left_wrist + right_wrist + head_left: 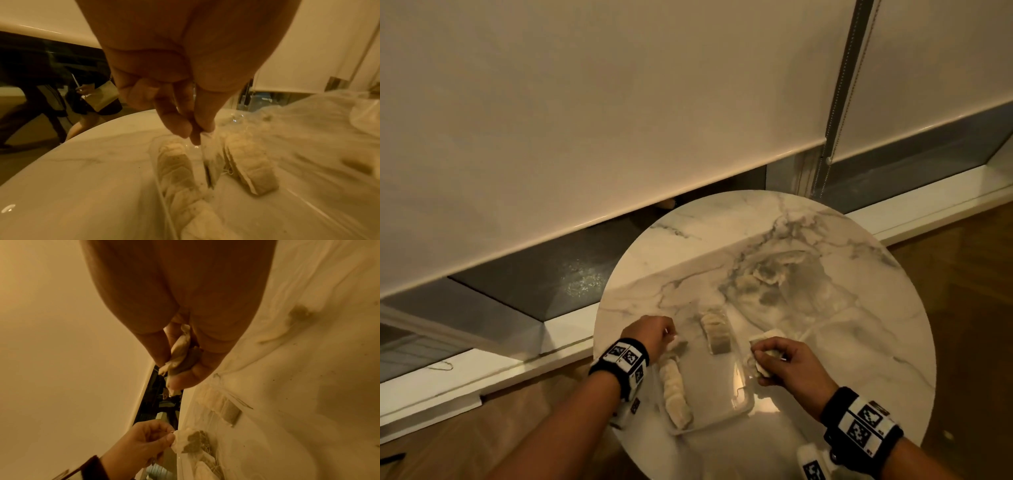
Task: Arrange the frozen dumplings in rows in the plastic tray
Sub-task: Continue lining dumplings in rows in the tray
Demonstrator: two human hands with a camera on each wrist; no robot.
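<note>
On the round marble tabletop [825,359], toward its near edge, lies a clear plastic tray [736,407]. One row of frozen dumplings [674,390] runs along the tray's left side, and a shorter row [715,330] sits at its far end. The left hand [650,334] pinches a dumpling [211,162] by its edge between thumb and fingertips, holding it just above the tray's far left corner, between the two rows. The right hand [787,363], beside the tray's right rim, grasps another dumpling [179,352] in curled fingers. A crumpled plastic bag [774,274] holding more dumplings lies farther back.
</note>
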